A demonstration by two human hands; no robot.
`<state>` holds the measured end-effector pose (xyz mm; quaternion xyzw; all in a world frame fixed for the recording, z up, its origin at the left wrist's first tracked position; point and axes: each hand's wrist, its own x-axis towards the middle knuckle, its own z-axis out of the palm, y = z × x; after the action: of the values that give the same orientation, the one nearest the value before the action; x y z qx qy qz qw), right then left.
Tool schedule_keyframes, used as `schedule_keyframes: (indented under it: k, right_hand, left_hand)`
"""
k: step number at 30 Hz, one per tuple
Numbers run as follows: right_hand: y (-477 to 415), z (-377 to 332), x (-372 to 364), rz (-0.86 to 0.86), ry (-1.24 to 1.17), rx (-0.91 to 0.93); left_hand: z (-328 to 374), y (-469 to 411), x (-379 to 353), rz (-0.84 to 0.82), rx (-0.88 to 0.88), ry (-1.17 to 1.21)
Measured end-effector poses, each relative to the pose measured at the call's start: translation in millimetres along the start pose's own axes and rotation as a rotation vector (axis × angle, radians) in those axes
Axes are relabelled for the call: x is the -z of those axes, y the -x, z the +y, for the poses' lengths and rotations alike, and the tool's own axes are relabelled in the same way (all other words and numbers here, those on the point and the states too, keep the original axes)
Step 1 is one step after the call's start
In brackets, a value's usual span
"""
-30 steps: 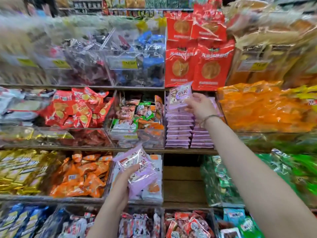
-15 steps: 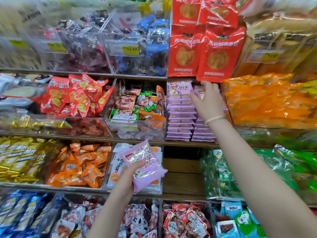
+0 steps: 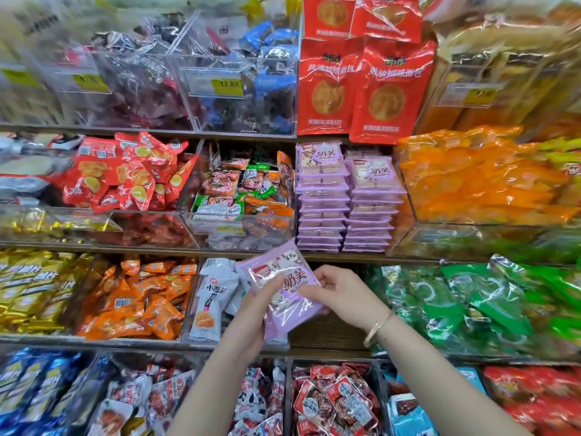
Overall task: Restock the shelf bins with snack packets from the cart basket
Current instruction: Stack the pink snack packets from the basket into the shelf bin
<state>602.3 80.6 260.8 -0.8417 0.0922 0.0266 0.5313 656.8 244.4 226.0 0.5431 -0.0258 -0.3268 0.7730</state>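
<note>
Two hands are meeting in front of a packed snack shelf, both gripping a small bundle of pale purple snack packets (image 3: 284,294) printed with the large characters 奶美. The left hand (image 3: 256,313) is clasping the bundle from its lower left edge, thumb lying across the front, while the right hand (image 3: 338,292), with a thin gold bangle (image 3: 377,328) at the wrist, is pinching the right edge. The bundle is hovering tilted, just below the middle shelf, where two neat stacks of matching purple packets (image 3: 347,199) are sitting, their top labels also showing 奶美. Above those stacks, red bags (image 3: 364,86) with gold Chinese lettering are standing upright. To the left, a clear bin (image 3: 234,77) of dark and blue wrapped sweets is showing a yellow price tag (image 3: 228,84) reading 12.80. Behind the bundle, white pouches (image 3: 212,297) are showing 小面 on the front.
</note>
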Motion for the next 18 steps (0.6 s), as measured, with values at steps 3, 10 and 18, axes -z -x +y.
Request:
schedule_keyframes:
  k: [3,10,18]
  right_hand:
    - [1.2,-0.9,3.7,0.017,-0.184,-0.015]
    - [-8.2,-17.9,55.8,0.267,-0.651,0.035]
    - [-62.5,-60.7,152.7,0.578,-0.551,0.094]
  left_hand:
    - [1.5,2.5,-1.8,0.027,0.013,-0.017]
    - [0.3,2.0,8.3,0.045,0.059,-0.021]
    - [-9.0,2.6,12.2,0.085,0.095,-0.006]
